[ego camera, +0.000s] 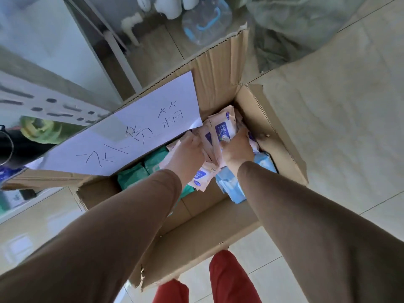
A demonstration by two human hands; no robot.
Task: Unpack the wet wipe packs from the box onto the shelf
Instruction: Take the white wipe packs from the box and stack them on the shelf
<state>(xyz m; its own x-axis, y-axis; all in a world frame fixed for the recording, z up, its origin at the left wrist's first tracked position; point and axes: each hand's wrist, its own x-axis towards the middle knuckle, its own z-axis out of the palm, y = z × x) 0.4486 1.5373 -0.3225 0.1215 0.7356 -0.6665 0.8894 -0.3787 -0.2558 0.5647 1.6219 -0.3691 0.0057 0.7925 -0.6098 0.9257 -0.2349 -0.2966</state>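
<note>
Head view, open cardboard box (282,136) on tiled floor (349,127), left hand (189,153) and right hand (237,149) both grasping pink wet wipe packs (224,127) at the box's far corner — green packs (135,173) along the left side, blue packs (229,184) by the near edge, handwritten paper sign (140,132) on the left flap.

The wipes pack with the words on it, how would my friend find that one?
Look in the open brown cardboard box on the floor, at its far end past both hands. There the pale pink wet wipe pack sticks up highest, and unlike the green and blue packs, its dark blue label reads BABY WIPES.
</note>
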